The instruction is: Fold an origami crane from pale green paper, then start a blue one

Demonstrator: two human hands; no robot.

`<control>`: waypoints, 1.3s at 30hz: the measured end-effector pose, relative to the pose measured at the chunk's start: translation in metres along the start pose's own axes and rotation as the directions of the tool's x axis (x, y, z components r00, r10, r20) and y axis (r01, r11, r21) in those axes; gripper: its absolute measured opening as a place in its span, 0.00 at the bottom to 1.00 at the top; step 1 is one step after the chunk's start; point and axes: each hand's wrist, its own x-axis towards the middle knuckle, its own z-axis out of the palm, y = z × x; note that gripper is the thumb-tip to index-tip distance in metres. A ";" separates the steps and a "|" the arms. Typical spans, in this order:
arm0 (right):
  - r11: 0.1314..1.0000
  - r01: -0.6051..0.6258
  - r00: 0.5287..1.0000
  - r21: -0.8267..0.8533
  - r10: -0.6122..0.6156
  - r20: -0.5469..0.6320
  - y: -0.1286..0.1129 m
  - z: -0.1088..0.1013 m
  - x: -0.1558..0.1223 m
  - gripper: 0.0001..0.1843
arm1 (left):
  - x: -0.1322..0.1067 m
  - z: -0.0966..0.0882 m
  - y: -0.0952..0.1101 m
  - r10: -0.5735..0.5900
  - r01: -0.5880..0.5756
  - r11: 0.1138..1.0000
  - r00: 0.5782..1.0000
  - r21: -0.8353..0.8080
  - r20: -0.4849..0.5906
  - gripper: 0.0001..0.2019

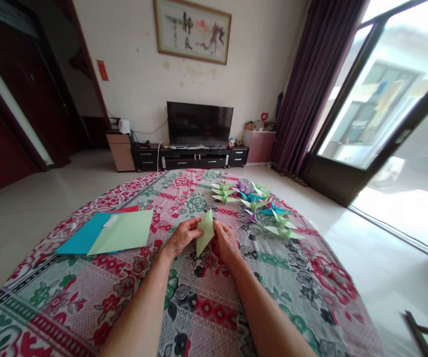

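Left hand (184, 237) and right hand (227, 241) both pinch part-folded green paper (205, 233); cranes (282, 230) look finished, stacked sheets (127, 234) unfolded.

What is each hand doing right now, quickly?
Left hand: closed, pinching the left side of the folded light-green paper.
Right hand: closed on the right side of the same folded light-green paper.

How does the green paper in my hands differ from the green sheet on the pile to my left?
The held paper is folded into a narrow diamond; the green sheet lies flat. The held paper looks smaller than the green sheet. Both are pale green.
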 end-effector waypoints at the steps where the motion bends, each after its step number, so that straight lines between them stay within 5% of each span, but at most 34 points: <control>1: 0.999 -0.018 1.000 0.028 0.018 0.004 0.000 0.000 0.001 0.21 | 0.000 0.000 -0.001 0.003 -0.003 1.000 1.000 0.001 0.005 0.25; 10: 0.989 -0.010 0.999 0.145 0.017 -0.049 -0.003 0.005 0.001 0.17 | 0.000 -0.004 -0.006 0.013 -0.013 1.000 1.000 0.003 0.019 0.25; 18: 0.990 -0.060 0.995 0.131 0.049 0.089 -0.009 -0.002 -0.001 0.17 | 0.001 0.001 -0.002 0.064 -0.062 0.997 0.997 0.051 -0.035 0.24; 29: 0.983 -0.062 0.993 0.172 0.044 0.105 -0.013 0.001 -0.004 0.19 | 0.003 0.003 -0.001 0.110 -0.107 0.993 0.991 0.048 -0.070 0.24; 34: 0.971 -0.091 0.992 0.220 0.068 0.111 -0.013 0.001 -0.003 0.13 | 0.003 0.004 -0.001 0.114 -0.112 0.993 0.992 0.044 -0.052 0.24; 39: 0.976 -0.100 0.988 0.193 0.073 0.139 -0.015 0.003 -0.004 0.15 | 0.008 0.006 -0.004 0.200 -0.174 0.970 0.968 0.169 -0.152 0.24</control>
